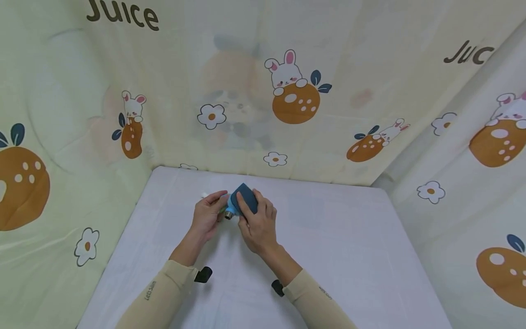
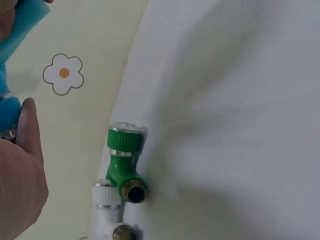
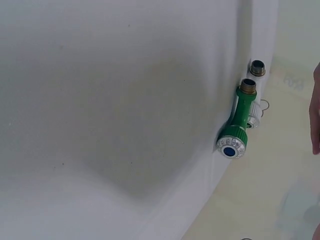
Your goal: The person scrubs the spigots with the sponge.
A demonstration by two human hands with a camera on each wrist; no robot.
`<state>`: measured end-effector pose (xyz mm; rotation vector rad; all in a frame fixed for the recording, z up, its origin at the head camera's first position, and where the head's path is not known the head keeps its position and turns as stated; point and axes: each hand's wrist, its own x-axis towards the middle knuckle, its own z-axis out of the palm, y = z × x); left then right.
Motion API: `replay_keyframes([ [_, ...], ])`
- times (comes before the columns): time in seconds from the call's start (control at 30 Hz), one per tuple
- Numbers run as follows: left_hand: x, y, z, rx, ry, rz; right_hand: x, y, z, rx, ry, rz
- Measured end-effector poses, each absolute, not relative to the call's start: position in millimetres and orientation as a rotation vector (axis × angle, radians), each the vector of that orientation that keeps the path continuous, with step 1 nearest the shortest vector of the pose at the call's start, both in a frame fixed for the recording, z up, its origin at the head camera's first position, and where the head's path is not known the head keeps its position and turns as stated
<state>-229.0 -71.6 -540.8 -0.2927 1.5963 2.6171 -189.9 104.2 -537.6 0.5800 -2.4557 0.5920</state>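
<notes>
My left hand (image 1: 204, 214) pinches a light blue valve (image 1: 231, 208), whose metal threaded end points down toward me. In the left wrist view a finger of the hand (image 2: 20, 190) lies along the blue valve (image 2: 9, 112). My right hand (image 1: 260, 224) grips a dark blue pad-like piece (image 1: 245, 198) against the valve's upper side, its thumb across the near face. The pad's exact kind cannot be told. The same piece shows as teal (image 2: 25, 27) in the left wrist view. Only the hand's edge (image 3: 316, 112) appears in the right wrist view.
On the white tabletop (image 1: 349, 246), a green valve (image 2: 124, 162) and a white valve (image 2: 107, 202) stand close together near the far edge. In the head view the left hand partly hides them. Printed curtains (image 1: 172, 91) rise behind the table and at both sides.
</notes>
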Motion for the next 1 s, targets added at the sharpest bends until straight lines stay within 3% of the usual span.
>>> replay_keyframes([
  [0.37, -225, -75, -543, -0.253, 2.059, 2.359, -197, 109, -538, 0.52, -2.618, 0.461],
  [0.73, -220, -74, -547, -0.159, 2.236, 2.261, -204, 117, -538, 0.41, -2.683, 0.636],
  [1.0, -224, -75, -547, -0.262, 2.118, 2.331, -198, 116, -538, 0.586, -2.51, 0.979],
])
